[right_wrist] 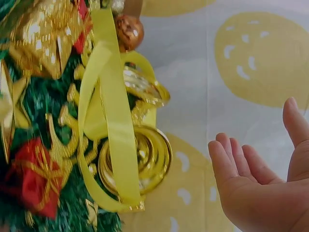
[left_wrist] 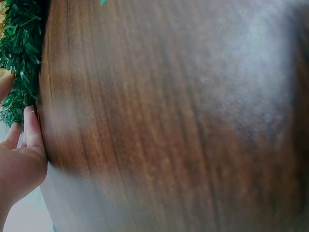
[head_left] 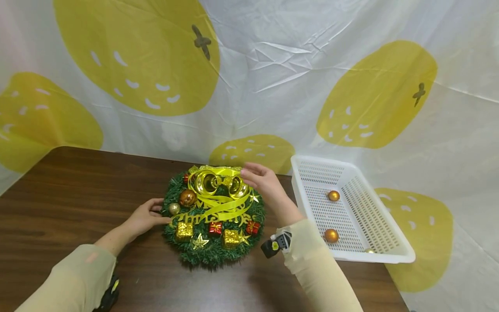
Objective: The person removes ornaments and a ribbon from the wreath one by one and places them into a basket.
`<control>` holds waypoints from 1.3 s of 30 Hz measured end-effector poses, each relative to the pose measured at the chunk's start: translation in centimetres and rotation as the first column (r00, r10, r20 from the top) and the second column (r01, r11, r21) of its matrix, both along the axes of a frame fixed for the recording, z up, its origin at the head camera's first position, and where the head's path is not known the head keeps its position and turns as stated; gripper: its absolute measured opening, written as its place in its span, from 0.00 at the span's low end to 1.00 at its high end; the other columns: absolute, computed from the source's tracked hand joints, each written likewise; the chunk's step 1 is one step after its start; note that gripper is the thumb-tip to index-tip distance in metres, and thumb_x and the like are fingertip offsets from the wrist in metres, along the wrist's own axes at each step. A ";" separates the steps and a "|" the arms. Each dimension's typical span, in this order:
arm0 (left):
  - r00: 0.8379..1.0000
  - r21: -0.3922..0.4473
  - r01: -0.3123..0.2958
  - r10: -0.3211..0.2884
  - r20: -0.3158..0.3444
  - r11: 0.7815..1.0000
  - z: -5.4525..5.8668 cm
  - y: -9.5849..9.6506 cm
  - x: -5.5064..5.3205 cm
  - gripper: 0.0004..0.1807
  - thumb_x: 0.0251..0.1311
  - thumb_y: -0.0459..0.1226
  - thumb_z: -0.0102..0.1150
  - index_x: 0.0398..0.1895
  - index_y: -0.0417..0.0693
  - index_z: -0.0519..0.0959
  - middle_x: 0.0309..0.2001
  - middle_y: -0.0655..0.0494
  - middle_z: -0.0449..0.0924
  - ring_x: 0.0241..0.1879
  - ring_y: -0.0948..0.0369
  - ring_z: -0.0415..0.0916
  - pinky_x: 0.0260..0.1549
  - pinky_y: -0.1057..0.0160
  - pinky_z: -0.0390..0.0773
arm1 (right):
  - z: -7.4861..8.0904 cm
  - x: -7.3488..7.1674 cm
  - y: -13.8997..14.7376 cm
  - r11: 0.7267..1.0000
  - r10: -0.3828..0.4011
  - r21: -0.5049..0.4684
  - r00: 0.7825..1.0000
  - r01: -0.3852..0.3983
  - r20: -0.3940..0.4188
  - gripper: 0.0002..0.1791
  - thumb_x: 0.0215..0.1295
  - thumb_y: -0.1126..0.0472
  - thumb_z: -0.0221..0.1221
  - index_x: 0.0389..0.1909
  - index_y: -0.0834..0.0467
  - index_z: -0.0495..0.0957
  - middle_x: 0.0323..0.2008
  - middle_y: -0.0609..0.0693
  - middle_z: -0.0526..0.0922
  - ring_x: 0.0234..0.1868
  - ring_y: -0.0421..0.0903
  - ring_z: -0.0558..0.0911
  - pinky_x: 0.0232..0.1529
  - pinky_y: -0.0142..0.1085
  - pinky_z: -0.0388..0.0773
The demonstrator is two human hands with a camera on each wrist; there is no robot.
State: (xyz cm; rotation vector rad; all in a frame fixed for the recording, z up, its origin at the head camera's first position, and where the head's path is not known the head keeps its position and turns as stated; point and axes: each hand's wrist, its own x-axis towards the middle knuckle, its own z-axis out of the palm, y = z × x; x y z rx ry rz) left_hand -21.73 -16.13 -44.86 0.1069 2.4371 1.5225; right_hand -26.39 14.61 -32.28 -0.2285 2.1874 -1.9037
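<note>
A green tinsel Christmas wreath (head_left: 206, 258) lies on the table, bearing gold bells (head_left: 206, 183), yellow ribbon (head_left: 222, 216), gold lettering, stars, baubles and small gift boxes (head_left: 184, 232). At its left edge, my left hand (head_left: 142, 219) grips the greenery. In the left wrist view, the left thumb (left_wrist: 6, 84) lies over the greenery and the other fingers touch its edge. My right hand (head_left: 267, 184) is raised beside the bells at the upper right. The right wrist view shows that hand (right_wrist: 260, 188) holding nothing, its fingers extended and apart from the bells (right_wrist: 159, 159).
A white perforated plastic basket (head_left: 298, 186) stands right of the wreath. Inside are two orange-gold baubles (head_left: 333, 196) and a small pale gold one (head_left: 369, 251). Behind the brown wooden table (head_left: 78, 195) hangs a white cloth (head_left: 269, 65) printed with yellow fruit.
</note>
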 end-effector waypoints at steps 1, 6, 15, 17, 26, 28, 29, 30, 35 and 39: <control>1.000 0.000 -0.002 0.002 0.001 1.000 0.0 0.0 0.0 0.45 0.58 0.41 0.62 0.70 0.29 0.48 0.63 0.26 0.56 0.57 0.38 0.62 0.49 0.48 0.73 | -0.2 0.0 -0.3 1.000 0.000 -0.006 1.000 0.000 0.004 0.28 0.67 0.64 0.53 0.67 0.66 0.60 0.63 0.65 0.66 0.63 0.60 0.68 0.65 0.45 0.66; 1.000 0.004 -0.009 0.009 0.007 1.000 -0.1 -0.1 0.1 0.46 0.57 0.42 0.62 0.70 0.30 0.48 0.63 0.26 0.56 0.57 0.38 0.62 0.49 0.47 0.73 | -0.8 0.1 -2.0 0.999 0.017 -0.030 1.000 -0.017 0.014 0.27 0.66 0.66 0.54 0.65 0.64 0.63 0.60 0.66 0.68 0.63 0.61 0.69 0.66 0.47 0.65; 1.000 0.011 -0.010 0.010 0.008 1.000 -0.2 -0.3 0.1 0.46 0.57 0.42 0.62 0.70 0.30 0.48 0.63 0.26 0.56 0.57 0.38 0.63 0.49 0.47 0.73 | -1.9 0.4 -4.8 0.999 0.052 -0.003 0.998 -0.052 0.030 0.28 0.66 0.64 0.55 0.66 0.62 0.64 0.59 0.63 0.71 0.60 0.57 0.73 0.64 0.46 0.67; 1.000 0.010 -0.010 0.010 0.006 1.000 -0.2 -0.3 0.1 0.46 0.57 0.42 0.62 0.70 0.30 0.48 0.63 0.26 0.56 0.57 0.38 0.63 0.49 0.47 0.73 | -2.3 0.3 -5.3 0.998 0.064 0.002 0.997 -0.065 0.037 0.28 0.66 0.63 0.56 0.66 0.62 0.63 0.59 0.63 0.71 0.61 0.56 0.73 0.64 0.46 0.66; 1.000 0.011 -0.011 0.011 0.007 1.000 -0.2 -0.3 0.0 0.46 0.57 0.42 0.62 0.70 0.30 0.48 0.63 0.26 0.56 0.58 0.38 0.63 0.49 0.47 0.73 | -4.1 0.3 -7.5 0.997 0.070 -0.014 0.996 -0.070 0.063 0.29 0.64 0.62 0.58 0.65 0.63 0.64 0.61 0.64 0.70 0.60 0.55 0.74 0.63 0.47 0.67; 1.000 0.012 -0.008 0.008 0.005 1.000 -0.1 -0.2 0.1 0.46 0.57 0.42 0.62 0.70 0.30 0.48 0.63 0.25 0.56 0.57 0.37 0.63 0.49 0.47 0.73 | -4.3 0.5 -7.9 0.997 0.074 -0.015 0.995 -0.073 0.070 0.30 0.64 0.62 0.58 0.66 0.63 0.64 0.61 0.63 0.70 0.60 0.56 0.73 0.63 0.47 0.68; 1.000 0.011 -0.005 0.005 0.004 1.000 -0.1 -0.2 0.1 0.46 0.58 0.42 0.62 0.70 0.30 0.48 0.63 0.25 0.56 0.57 0.37 0.63 0.48 0.47 0.73 | -4.4 0.5 -8.0 0.997 0.076 -0.009 0.995 -0.076 0.070 0.30 0.63 0.62 0.59 0.66 0.62 0.64 0.61 0.63 0.70 0.60 0.55 0.73 0.63 0.47 0.68; 1.000 0.013 -0.005 0.005 0.005 1.000 -0.1 -0.2 0.1 0.46 0.57 0.41 0.62 0.70 0.30 0.48 0.63 0.25 0.56 0.57 0.38 0.64 0.48 0.47 0.74 | -4.6 0.5 -8.2 0.997 0.078 0.007 0.995 -0.079 0.065 0.30 0.63 0.61 0.59 0.66 0.62 0.64 0.61 0.62 0.71 0.60 0.55 0.74 0.63 0.47 0.68; 1.000 0.007 -0.009 0.009 -0.002 1.000 0.0 -0.1 0.1 0.45 0.58 0.41 0.62 0.70 0.30 0.48 0.63 0.25 0.56 0.57 0.38 0.64 0.47 0.48 0.74 | -5.6 0.5 -9.0 0.993 0.054 0.100 0.997 -0.059 0.055 0.30 0.60 0.56 0.63 0.63 0.58 0.69 0.59 0.57 0.75 0.59 0.51 0.75 0.61 0.47 0.69; 1.000 0.006 -0.014 0.014 -0.009 1.000 -0.1 0.0 0.0 0.45 0.57 0.41 0.62 0.69 0.29 0.49 0.62 0.26 0.57 0.56 0.38 0.65 0.47 0.49 0.75 | -6.2 0.4 -9.5 0.989 0.033 0.143 0.998 -0.040 0.050 0.30 0.58 0.55 0.64 0.61 0.57 0.71 0.57 0.56 0.76 0.58 0.51 0.75 0.60 0.48 0.70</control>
